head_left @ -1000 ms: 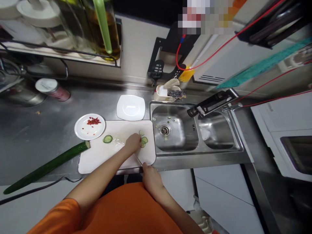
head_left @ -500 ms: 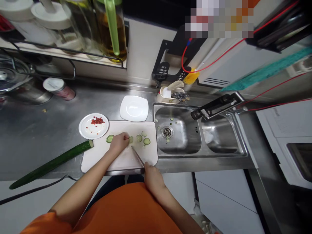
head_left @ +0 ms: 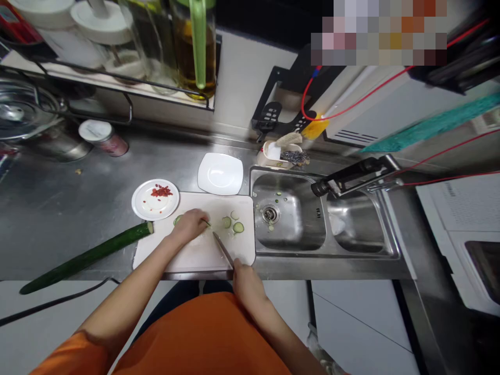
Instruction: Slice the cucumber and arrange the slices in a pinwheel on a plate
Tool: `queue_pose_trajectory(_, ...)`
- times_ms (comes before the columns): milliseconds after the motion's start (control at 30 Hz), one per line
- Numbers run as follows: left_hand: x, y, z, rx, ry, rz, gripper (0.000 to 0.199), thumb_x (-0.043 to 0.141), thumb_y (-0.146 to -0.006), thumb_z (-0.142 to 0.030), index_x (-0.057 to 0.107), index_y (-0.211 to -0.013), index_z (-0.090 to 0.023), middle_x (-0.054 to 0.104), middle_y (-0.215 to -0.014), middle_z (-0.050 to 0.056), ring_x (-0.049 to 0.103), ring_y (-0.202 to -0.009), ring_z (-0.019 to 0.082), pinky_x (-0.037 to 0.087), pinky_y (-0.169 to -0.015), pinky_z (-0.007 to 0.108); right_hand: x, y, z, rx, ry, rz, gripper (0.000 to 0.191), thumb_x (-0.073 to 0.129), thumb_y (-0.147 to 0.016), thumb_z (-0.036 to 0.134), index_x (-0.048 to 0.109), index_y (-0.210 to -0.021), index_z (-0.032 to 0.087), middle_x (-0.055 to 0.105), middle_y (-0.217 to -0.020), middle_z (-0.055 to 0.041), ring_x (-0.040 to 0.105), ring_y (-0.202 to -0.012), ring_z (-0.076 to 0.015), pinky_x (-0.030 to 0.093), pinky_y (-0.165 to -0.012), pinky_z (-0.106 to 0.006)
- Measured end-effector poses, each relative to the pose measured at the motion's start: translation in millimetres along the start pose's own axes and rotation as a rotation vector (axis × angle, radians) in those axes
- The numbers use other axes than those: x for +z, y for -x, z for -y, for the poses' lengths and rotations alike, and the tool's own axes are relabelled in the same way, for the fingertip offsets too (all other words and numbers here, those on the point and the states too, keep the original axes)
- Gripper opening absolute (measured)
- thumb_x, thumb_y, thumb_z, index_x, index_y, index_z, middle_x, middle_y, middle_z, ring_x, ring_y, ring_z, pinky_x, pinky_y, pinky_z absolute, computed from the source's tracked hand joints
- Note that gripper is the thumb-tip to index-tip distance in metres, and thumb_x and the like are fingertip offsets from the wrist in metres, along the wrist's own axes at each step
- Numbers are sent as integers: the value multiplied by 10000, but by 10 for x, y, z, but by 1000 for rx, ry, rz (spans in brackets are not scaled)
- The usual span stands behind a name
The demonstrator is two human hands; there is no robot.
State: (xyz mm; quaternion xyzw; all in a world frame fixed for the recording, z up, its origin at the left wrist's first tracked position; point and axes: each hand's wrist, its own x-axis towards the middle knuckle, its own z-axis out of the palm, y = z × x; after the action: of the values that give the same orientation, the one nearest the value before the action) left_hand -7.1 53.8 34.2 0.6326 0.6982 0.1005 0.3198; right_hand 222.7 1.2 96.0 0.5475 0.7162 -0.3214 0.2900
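Note:
My left hand [head_left: 191,225] pinches a thin cucumber slice [head_left: 208,224], seen nearly edge-on, just above the white cutting board [head_left: 172,259]. In my right hand [head_left: 247,284] is a knife [head_left: 223,250], its tip pointing up and left toward that slice. Several loose cucumber slices [head_left: 238,227] lie on the board to the right of my left hand. Another slice [head_left: 177,219] is partly hidden behind that hand. A long cucumber [head_left: 89,256] with one cut end rests at the board's left edge, its far end reaching past the counter's front.
A round plate [head_left: 138,205] with small red pieces stands at the board's upper left. Behind the board is a white square plate [head_left: 220,173]. The double sink [head_left: 289,237] adjoins on the right, with cucumber bits around its drain. Bottles and jars fill a rack [head_left: 156,89] above.
The slice in my left hand has tipped from facing up to nearly edge-on. The knife stays close to it. The whole view has shifted slightly.

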Motion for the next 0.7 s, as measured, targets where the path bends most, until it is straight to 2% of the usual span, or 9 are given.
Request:
queue_pose_trajectory(100,-133,-103,-61,133,-172,55,201,491,-746,-192,691,-773,-191,641,-825,73,559,-856,211,422,-753,310,3,5,-9,5,-9,2,349,325,-882,48,544,-1132,155,674,-932,-130,666,-899,-240,441,-653,-267)
queue_pose_trajectory(167,-146,-169,-131,203,-286,74,194,495,-755,-199,687,-732,-175,624,-818,102,541,-881,242,415,-748,341,-1,15,-12,8,-19,2,353,315,-889,52,546,-1135,156,679,-929,-134,669,-893,-240,446,-657,-270)
queue_pose_trajectory(267,-57,-221,-219,296,-371,128,194,494,-774,-191,675,-707,-166,610,-841,118,528,-907,259,409,-741,359,-8,35,-17,29,-25,-1,348,306,-898,59,550,-1124,164,684,-925,-135,670,-895,-249,454,-666,-284)
queue_pose_trajectory(333,45,-190,-228,322,-362,134,198,479,-789,-167,675,-767,-172,607,-882,113,531,-912,248,410,-749,354,-9,47,-22,50,-22,-7,350,308,-896,55,547,-1124,168,686,-921,-135,669,-905,-257,457,-669,-291)
queue_pose_trajectory(400,157,-97,-189,273,-314,77,211,482,-799,-171,665,-903,-183,603,-948,105,540,-914,237,418,-754,346,-9,53,-28,64,-25,-18,354,312,-889,45,544,-1128,166,688,-914,-135,669,-909,-255,458,-672,-290)
queue_pose_trajectory(467,270,37,-126,136,-259,-18,250,514,-811,-233,629,-1027,-182,595,-994,103,551,-917,236,430,-752,336,-10,50,-33,70,-37,-27,355,313,-888,41,540,-1132,162,691,-905,-134,673,-899,-247,458,-672,-283)
queue_pose_trajectory(567,416,221,-62,-89,-229,-156,323,519,-844,-351,589,-1099,-166,589,-1019,111,567,-923,242,444,-758,336,-19,27,-30,75,-42,-23,350,305,-901,50,538,-1138,161,692,-895,-132,677,-888,-241,455,-662,-276)
queue_pose_trajectory(700,503,282,-82,-156,-195,-189,305,510,-860,-371,586,-1088,-184,580,-1074,109,576,-931,229,454,-756,320,-26,-7,-18,57,-18,-43,339,304,-911,61,538,-1136,158,689,-899,-131,677,-893,-239,452,-654,-268)
